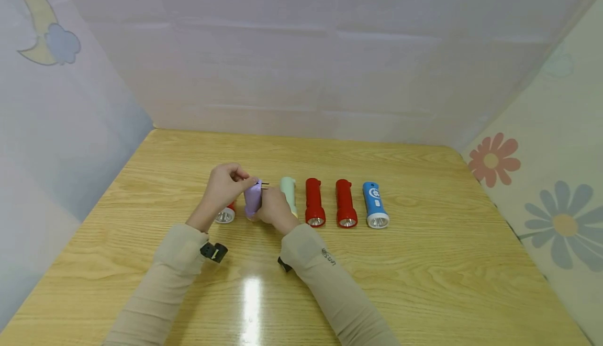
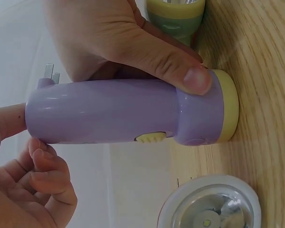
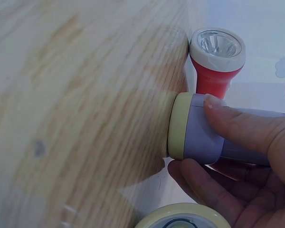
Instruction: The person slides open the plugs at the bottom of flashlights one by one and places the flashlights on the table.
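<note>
A purple flashlight (image 1: 253, 199) with a yellow rim stands upright, lens end down on the table. Two metal plug prongs (image 2: 49, 71) stick out sideways near its top end. My right hand (image 1: 275, 209) grips it low around the head, thumb on one side and fingers on the other. At the top end, my left hand (image 1: 225, 186) pinches the edge of the flashlight between thumb and fingertips. A yellow switch (image 2: 151, 137) shows on its side. Left of it is a red flashlight with a white rim (image 3: 217, 50), mostly hidden by the left hand in the head view.
To the right, a mint flashlight (image 1: 288, 189), two red flashlights (image 1: 314, 202) and a blue flashlight with a white rim (image 1: 374, 202) lie in a row on the wooden table (image 1: 447, 262). Printed cloth walls (image 1: 301, 74) stand behind and at both sides.
</note>
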{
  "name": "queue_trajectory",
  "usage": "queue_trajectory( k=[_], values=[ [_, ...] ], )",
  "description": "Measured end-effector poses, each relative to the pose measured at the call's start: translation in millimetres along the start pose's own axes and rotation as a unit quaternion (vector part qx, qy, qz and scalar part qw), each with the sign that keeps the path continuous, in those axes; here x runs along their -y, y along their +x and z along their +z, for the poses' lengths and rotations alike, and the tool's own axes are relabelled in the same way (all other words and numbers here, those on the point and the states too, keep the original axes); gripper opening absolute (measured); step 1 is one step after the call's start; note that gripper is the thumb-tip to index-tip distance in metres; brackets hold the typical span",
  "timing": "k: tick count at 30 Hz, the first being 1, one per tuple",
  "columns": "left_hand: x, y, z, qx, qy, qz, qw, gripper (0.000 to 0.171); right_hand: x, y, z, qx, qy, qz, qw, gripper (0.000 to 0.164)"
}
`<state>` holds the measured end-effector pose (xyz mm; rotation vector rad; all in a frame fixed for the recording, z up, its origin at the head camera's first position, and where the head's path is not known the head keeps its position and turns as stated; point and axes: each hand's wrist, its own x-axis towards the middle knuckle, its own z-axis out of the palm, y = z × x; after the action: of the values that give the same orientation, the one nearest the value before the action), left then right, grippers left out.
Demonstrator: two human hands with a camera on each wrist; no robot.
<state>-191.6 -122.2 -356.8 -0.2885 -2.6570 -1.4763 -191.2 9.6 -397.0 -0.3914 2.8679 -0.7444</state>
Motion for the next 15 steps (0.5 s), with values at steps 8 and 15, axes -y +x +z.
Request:
queue_trajectory(
  k=[8,15],
  values=[
    [-0.8,0.6,-0.1,0.003,-0.001,-0.005,1.0000,0.018,0.7,-1.2,-0.1,0.000,0.017,0.005,1.000,0.050],
    [-2.0,-2.0,-2.7,0.008,0.001,-0.006,0.9999,0.018,2.0,-3.2,-0.3,0.001,0.007,-0.002,1.000,0.047]
  ],
)
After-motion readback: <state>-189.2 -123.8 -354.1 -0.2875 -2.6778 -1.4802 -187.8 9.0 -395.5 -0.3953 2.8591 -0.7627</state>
